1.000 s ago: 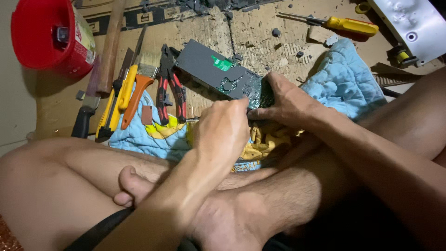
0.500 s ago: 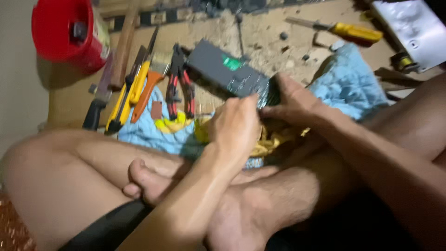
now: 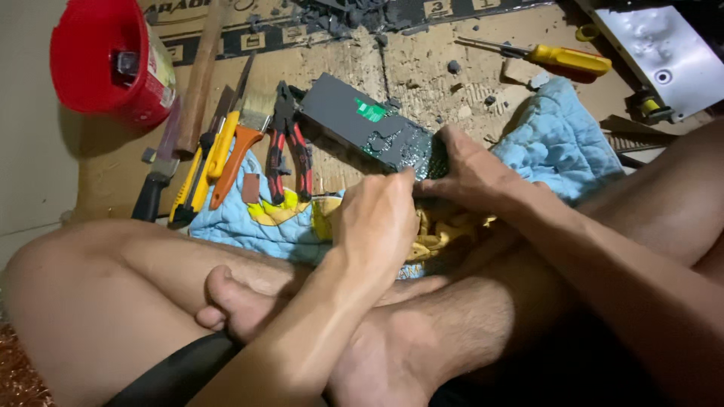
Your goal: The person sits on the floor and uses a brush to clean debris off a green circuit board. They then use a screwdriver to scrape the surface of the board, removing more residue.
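Head view, looking down over crossed bare legs: a dark grey, flat rectangular metal module with a green patch on its top face [image 3: 369, 124] is seen lying slantwise on the brown corrugated cardboard sheet [image 3: 445, 98] that covers the floor, its near end resting at the edge of a light blue quilted cloth with yellow print [image 3: 558, 136]; that near end is clasped by the right hand [image 3: 471, 169], whose fingers are curled over the corner; the left hand [image 3: 373, 218] is closed just beside it, its fingertips pressed against the same end of the module, though whether anything small is pinched between them cannot be told; the two hands are thus brought together on the module, touching or nearly so. To the left of the module, red-and-black-handled pliers [image 3: 288, 143] are laid partly on the cloth; beside them an orange-handled paintbrush [image 3: 237, 147], a yellow-handled cutter [image 3: 197, 177] and a black-handled knife [image 3: 154, 188] are ranged side by side; a long wooden handle [image 3: 202, 71] is laid above these; a red plastic bucket [image 3: 98, 60] is set at the far left. A yellow-handled screwdriver [image 3: 562, 56] is seen well apart at the upper right, near a flat silver metal plate [image 3: 656, 53]; grey crumbs and debris are scattered over the cardboard.
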